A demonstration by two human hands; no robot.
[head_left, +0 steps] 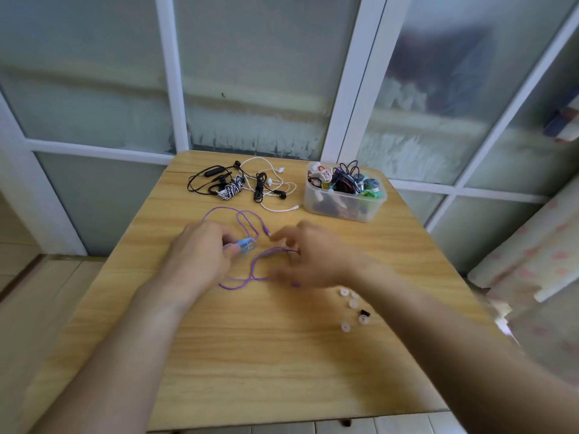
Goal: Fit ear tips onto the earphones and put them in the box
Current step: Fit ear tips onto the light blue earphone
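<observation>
A purple wired earphone (247,220) lies in loose loops at the middle of the wooden table (250,355). My left hand (200,249) pinches a small light blue piece (246,244) together with part of the purple cord. My right hand (313,255) is blurred, its fingers curled loosely over the cord's right loop; its hold is unclear. Several loose ear tips, translucent white (345,327) and black (364,312), lie to the right near my right forearm. A clear plastic box (344,208) full of coiled earphones stands at the back right.
A tangle of black, white and striped earphones (244,183) lies at the back of the table, left of the box. Frosted glass panels with white frames stand behind the table. A patterned cloth surface is at the far right.
</observation>
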